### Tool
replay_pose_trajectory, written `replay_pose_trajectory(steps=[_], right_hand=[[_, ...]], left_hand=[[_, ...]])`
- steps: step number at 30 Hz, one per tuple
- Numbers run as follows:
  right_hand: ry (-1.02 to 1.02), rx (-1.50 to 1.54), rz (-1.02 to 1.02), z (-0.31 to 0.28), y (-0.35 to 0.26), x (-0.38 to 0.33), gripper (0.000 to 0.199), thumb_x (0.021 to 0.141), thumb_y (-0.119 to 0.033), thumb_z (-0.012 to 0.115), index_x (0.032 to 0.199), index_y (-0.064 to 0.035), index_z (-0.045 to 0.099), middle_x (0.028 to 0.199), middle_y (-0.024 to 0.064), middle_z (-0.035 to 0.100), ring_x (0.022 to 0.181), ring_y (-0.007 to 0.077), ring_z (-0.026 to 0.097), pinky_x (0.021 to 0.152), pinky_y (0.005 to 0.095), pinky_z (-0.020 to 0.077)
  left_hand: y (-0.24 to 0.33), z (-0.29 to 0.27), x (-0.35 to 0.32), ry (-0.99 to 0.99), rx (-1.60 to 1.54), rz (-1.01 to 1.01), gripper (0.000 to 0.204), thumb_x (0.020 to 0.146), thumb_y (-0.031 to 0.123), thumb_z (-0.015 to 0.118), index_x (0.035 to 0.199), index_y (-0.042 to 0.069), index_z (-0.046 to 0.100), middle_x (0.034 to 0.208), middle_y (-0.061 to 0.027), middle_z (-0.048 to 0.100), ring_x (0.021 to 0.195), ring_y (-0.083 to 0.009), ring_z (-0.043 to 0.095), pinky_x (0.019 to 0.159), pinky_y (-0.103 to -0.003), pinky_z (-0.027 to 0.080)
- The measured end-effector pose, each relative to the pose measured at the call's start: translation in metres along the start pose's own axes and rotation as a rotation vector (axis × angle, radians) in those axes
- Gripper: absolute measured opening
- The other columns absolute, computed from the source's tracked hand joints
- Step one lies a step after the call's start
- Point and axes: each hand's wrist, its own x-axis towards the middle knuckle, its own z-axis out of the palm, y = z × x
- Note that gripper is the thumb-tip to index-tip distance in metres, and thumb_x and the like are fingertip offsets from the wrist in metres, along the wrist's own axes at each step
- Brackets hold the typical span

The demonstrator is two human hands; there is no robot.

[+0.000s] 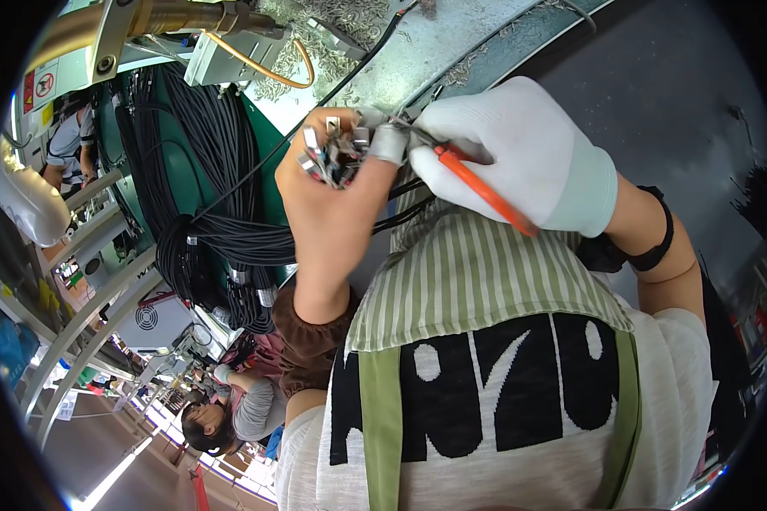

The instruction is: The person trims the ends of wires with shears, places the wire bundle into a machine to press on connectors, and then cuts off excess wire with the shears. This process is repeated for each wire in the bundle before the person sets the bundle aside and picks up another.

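My bare left hand (328,192) is closed around a bunch of metal cable connectors (332,152) on the ends of thin black cables; its thumb wears a grey wrap (389,143). My right hand (520,157), in a white glove, grips an orange-handled hand tool (484,192) whose tip meets the connectors beside the left thumb. The tool's jaws are hidden between the two hands. Both hands are held close together above my green-striped apron (477,272).
A thick bundle of black cables (204,213) hangs looped over a green frame at the left. A grey metal surface (418,51) strewn with small metal scraps lies behind the hands. A yellow hose (268,72) curves near it. Other people (230,409) work at the lower left.
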Motion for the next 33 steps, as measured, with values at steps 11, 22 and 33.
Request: replay_pose_trajectory(steps=[11,22,33], right_hand=[[0.113,0.098,-0.069,-0.022,0.032,0.042,0.022,0.084,-0.019,0.065,0.071,-0.0034,0.056,0.058,0.0114,0.053,0.053,0.0251,0.055,0.05,0.0339,0.0437],[-0.104,0.358,-0.091,-0.018,0.047,0.105,0.029,0.086,-0.024,0.063,0.07,-0.0005,0.057,0.055,0.0098,0.054,0.048,0.0222,0.056,0.045,0.0324,0.0433],[-0.338,0.649,0.283,-0.022,0.044,0.103,0.031,0.086,-0.026,0.064,0.072,0.0016,0.059,0.053,0.0071,0.055,0.043,0.0142,0.055,0.039,0.0286,0.0414]], left_hand=[[-0.023,-0.031,0.039,-0.076,-0.75,-0.25,0.018,0.085,0.01,0.065,0.098,0.003,0.055,0.072,-0.001,0.048,0.058,-0.0074,0.042,0.048,-0.021,0.031],[-0.026,-0.038,0.07,-0.053,-0.505,-0.129,0.021,0.083,0.018,0.07,0.085,0.005,0.053,0.067,-0.0007,0.049,0.055,-0.0085,0.043,0.046,-0.022,0.033],[-0.014,-0.033,0.067,-0.039,-0.296,-0.009,0.019,0.083,0.014,0.071,0.078,0.005,0.054,0.06,0.0001,0.05,0.048,-0.0074,0.043,0.044,-0.022,0.031]])
